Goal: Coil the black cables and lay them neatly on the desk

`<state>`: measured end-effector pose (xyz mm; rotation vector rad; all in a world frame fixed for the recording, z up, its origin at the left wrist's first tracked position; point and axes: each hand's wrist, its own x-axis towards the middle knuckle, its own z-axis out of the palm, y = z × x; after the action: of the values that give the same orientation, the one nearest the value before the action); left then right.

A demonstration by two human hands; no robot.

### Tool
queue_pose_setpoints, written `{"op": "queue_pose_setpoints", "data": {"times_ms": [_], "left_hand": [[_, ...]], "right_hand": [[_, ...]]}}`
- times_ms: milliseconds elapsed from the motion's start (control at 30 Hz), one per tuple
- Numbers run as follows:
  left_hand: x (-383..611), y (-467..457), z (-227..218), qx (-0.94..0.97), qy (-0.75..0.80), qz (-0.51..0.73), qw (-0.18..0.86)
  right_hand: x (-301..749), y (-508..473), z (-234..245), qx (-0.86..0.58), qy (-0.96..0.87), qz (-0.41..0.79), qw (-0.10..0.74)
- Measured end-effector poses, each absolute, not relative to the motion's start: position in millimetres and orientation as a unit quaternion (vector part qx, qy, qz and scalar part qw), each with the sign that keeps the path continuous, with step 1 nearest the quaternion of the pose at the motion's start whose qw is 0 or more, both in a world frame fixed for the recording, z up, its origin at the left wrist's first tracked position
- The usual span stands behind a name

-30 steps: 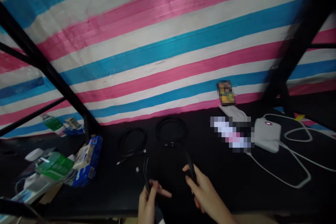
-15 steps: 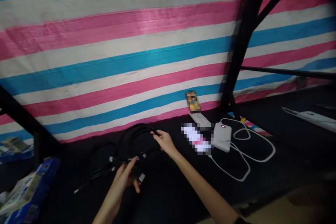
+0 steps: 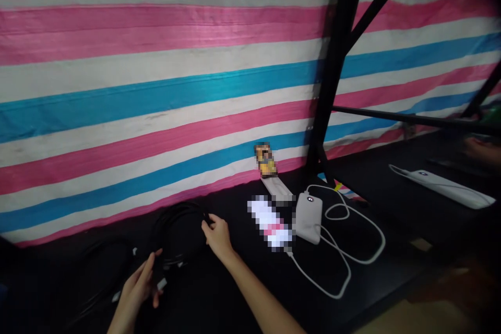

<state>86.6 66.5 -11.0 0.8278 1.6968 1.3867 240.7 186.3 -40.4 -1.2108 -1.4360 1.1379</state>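
Note:
A coil of black cable (image 3: 178, 210) arches between my two hands over the black tabletop. My right hand (image 3: 219, 237) pinches the coil at its right side, thumb and fingers closed on it. Lower left, my left hand (image 3: 136, 283) closes on the end part of the cable, with a pale connector (image 3: 162, 284) sticking out beside its fingers. Another light connector (image 3: 180, 264) lies between the hands. More black cable (image 3: 97, 250), dim against the dark surface, lies to the left of my left hand. Exactly how the left fingers grip is partly hidden.
Right of my hands lie a lit, blurred-out phone (image 3: 270, 222) and a white power bank (image 3: 309, 217) with a looping white cable (image 3: 381, 235). Another long white device (image 3: 450, 188) lies farther right, near another person's hand (image 3: 485, 150). A black post (image 3: 326, 88) stands behind.
My view has swung to the right, so everything sits farther left and lower. Both hands keep hold of the black cable. Another person's hand has come into view at the right edge.

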Motion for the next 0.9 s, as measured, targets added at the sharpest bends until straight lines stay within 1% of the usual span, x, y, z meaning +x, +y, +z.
{"op": "queue_pose_setpoints", "data": {"times_ms": [67,300,433,567,700,900], "left_hand": [[89.3,61.4,-10.2,0.324,0.675,0.53,0.398],[81.3,56.2,-20.9,0.304,0.714,0.521,0.356],[70.8,57.9,-34.4,0.314,0.708,0.517,0.364],[68.4,58.6,-38.3,0.325,0.71,0.506,0.365],[70.5,57.3,-35.8,0.323,0.736,0.508,0.309],[70.5,52.0,-39.7,0.298,0.733,0.576,0.204]], "right_hand": [[239.8,188.9,-42.8,-0.502,-0.579,0.462,0.446],[240.0,190.8,-47.6,-0.511,-0.589,0.46,0.424],[241.0,193.2,-49.6,-0.512,-0.594,0.459,0.418],[241.6,196.3,-50.1,-0.503,-0.608,0.463,0.402],[242.5,197.3,-49.2,-0.497,-0.626,0.46,0.387],[246.5,195.8,-45.6,-0.509,-0.648,0.409,0.393]]}}
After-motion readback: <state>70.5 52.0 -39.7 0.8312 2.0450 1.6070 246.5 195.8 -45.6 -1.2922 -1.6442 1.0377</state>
